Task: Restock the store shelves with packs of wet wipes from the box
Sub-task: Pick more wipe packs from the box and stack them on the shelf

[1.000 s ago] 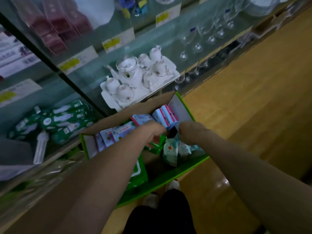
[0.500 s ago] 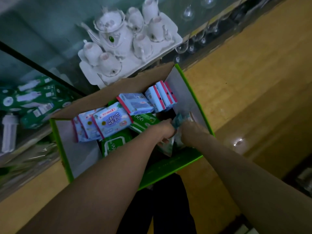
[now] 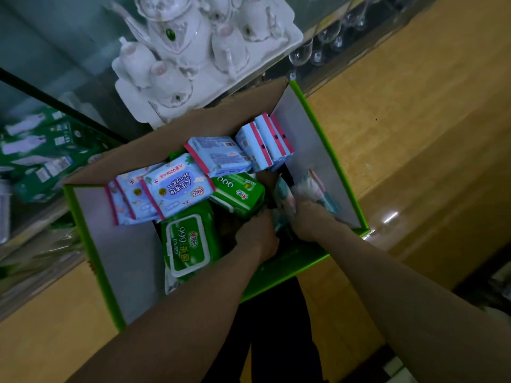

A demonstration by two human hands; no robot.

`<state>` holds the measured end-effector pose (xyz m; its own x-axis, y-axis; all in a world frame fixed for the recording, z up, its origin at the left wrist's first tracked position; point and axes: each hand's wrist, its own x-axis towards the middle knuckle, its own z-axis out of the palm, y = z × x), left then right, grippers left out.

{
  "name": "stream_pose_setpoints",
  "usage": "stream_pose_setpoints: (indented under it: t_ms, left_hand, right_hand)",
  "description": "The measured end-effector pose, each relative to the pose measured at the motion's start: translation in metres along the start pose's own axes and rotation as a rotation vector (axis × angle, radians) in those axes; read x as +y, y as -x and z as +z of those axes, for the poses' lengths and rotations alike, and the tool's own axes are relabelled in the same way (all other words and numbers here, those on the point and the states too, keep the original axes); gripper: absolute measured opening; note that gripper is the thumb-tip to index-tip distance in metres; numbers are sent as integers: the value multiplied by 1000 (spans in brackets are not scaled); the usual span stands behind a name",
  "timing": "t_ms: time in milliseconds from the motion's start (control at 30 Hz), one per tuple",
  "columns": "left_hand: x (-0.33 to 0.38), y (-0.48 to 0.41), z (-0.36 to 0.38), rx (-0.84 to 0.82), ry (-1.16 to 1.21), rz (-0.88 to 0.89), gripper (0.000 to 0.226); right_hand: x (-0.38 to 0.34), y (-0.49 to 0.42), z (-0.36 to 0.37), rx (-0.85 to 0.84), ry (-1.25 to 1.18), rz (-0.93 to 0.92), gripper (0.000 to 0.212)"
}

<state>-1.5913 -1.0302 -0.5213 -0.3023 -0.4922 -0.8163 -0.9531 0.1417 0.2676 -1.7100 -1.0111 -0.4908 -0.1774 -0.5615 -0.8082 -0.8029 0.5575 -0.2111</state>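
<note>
In the green-edged cardboard box [image 3: 124, 244], your right hand [image 3: 307, 221] grips a pale teal wipes pack [image 3: 283, 193]; left hand [image 3: 257, 233] beside it, grip hidden.

1. We see an open cardboard box with green outer walls and grey inner walls [image 3: 124, 244], its flaps spread, standing on the floor beside the shelving.
2. Light-blue soft packs of wipes with pink ends [image 3: 177, 186] lie flat along its far side; more of them stand on edge in the far right corner.
3. Two green packs with white lids [image 3: 185, 241], printed 999, lie mid-box.
4. A teal-patterned pack [image 3: 318, 186] tilts against the right wall, in the grip of our right hand [image 3: 309, 219].
</note>
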Motion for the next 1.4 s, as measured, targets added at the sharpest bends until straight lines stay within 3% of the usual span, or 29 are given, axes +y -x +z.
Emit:
stream_pose_setpoints:
  t_ms: [167,267,367,533,633,767,867,967,1200,1400]
  left_hand:
    - [-17,-14,8,-84,31,-126,82]
    - [-23,-24,9,-115,209,-182,85]
    - [-25,-27,8,-102,356,-163,80]
    - [-31,-22,14,-181,459,-153,104]
    - [-35,-15,7,-262,501,-137,96]
    - [-41,-10,-5,-313,878,-200,110]
    - [-46,-12,-7,-245,1051,-313,71]
    - [-47,-6,-16,-313,1114,-354,40]
    - [-46,23,-25,-450,1162,-322,14]
    - [-38,38,-47,-397,1220,-181,8]
  right_hand:
    - [6,-6,2,-30,-161,73,56]
    - [7,-11,5,-27,-235,108,57]
    - [4,-14,10,1,-355,130,49]
    - [4,-12,14,-5,-482,158,38]
    - [9,-13,15,-32,-561,189,33]
    - [9,-10,11,-44,-648,187,29]
    - [7,-5,8,-45,-741,216,28]
    - [11,0,1,45,-746,197,30]
    - [12,23,-17,239,-716,168,36]
    - [7,55,-33,604,-644,150,32]
